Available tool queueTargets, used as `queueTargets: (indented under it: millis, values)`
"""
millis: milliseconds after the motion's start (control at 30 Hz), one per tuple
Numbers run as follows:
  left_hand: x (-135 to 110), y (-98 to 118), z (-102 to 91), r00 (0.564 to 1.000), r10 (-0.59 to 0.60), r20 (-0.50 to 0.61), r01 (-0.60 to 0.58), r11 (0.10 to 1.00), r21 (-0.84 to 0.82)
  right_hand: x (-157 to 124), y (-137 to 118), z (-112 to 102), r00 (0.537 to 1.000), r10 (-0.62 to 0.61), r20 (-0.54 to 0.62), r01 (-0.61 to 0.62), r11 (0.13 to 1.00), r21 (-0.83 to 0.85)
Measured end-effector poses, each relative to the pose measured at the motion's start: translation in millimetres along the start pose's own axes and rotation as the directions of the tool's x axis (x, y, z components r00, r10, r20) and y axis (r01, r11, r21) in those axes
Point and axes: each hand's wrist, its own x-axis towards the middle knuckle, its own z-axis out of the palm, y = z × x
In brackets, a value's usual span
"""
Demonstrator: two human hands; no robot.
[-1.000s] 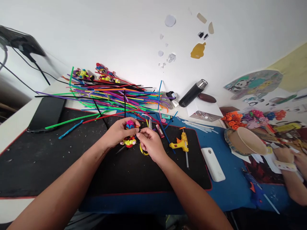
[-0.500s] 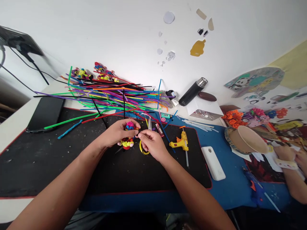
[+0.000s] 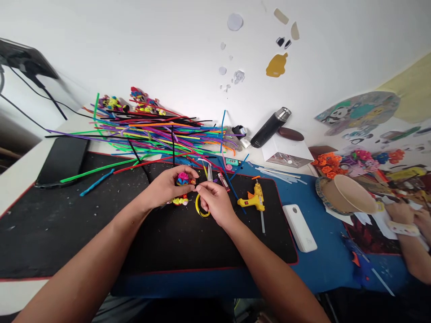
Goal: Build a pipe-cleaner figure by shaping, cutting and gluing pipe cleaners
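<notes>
My left hand [image 3: 166,187] is closed round a small multicoloured pipe-cleaner figure [image 3: 182,180] with a pink top and yellow and red coils below, held just above the black mat [image 3: 84,224]. My right hand [image 3: 213,202] pinches at the figure's right side with thumb and forefinger; what the fingertips grip is too small to make out. Yellow-handled scissors [image 3: 201,206] lie on the mat under my right hand, blades pointing away.
A large heap of coloured pipe cleaners [image 3: 151,132] lies behind. A yellow glue gun [image 3: 253,200], a white power bank [image 3: 299,228], a black flask [image 3: 269,128] and a phone [image 3: 62,159] lie around. Another person's hands [image 3: 409,224] work at the right, beside a paper cup [image 3: 348,196].
The figure has sunk slightly in my left hand, so less of its lower coils shows. My right hand stays pinched at its side, almost unmoved.
</notes>
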Motion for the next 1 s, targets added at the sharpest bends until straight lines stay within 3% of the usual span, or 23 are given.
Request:
queueTargets:
  millis: [467, 833, 1000]
  values:
    - [0.1, -8.7, -4.8, 0.995, -0.015, 0.097, 0.013, 1.0, 0.014, -0.1, -3.2, -7.1, 0.999, -0.053, -0.004, 0.052, 0.994, -0.101]
    - [-0.1, -1.7, -5.7, 0.996, -0.034, 0.077, 0.038, 0.998, -0.049, 0.3, 1.5, -9.2, 0.996, -0.084, 0.028, 0.088, 0.975, -0.206]
    - [-0.7, -7.6, -5.2, 0.993, -0.12, 0.016, 0.121, 0.98, -0.159, 0.4, 1.7, -8.2, 0.997, -0.075, 0.003, 0.074, 0.979, -0.192]
